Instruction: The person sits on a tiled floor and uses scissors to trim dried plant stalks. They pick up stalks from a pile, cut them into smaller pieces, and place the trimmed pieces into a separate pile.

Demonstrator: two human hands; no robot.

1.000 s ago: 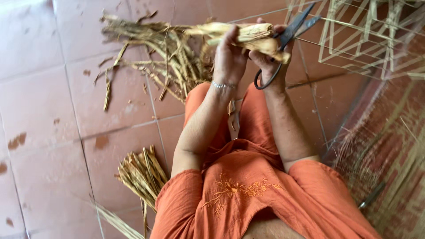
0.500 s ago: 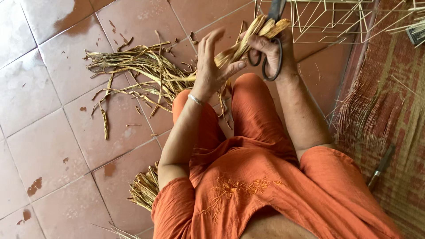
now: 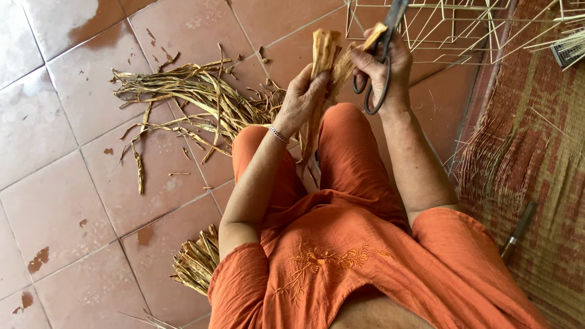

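Observation:
My left hand (image 3: 300, 100) grips a bundle of dried yellow-brown plant strips (image 3: 325, 52) and holds it upright above my knees. Long ends of the bundle hang down between my orange-clad legs. My right hand (image 3: 385, 64) holds black scissors (image 3: 379, 67) by the loops, with the blades pointing up and away, and its fingers also touch the top of the strips. A thin bracelet sits on my left wrist.
A loose heap of dried strips (image 3: 195, 100) lies on the reddish tiled floor (image 3: 73, 201) ahead to the left. Another bundle (image 3: 196, 261) lies beside my left hip. A wire frame (image 3: 451, 30) stands at top right, a woven mat (image 3: 536, 152) to the right, with a handled tool (image 3: 518, 230) on it.
The bundle has turned from lying sideways across my hands to standing upright in my left hand. The scissors stayed in my right hand. The view shifted, showing more floor.

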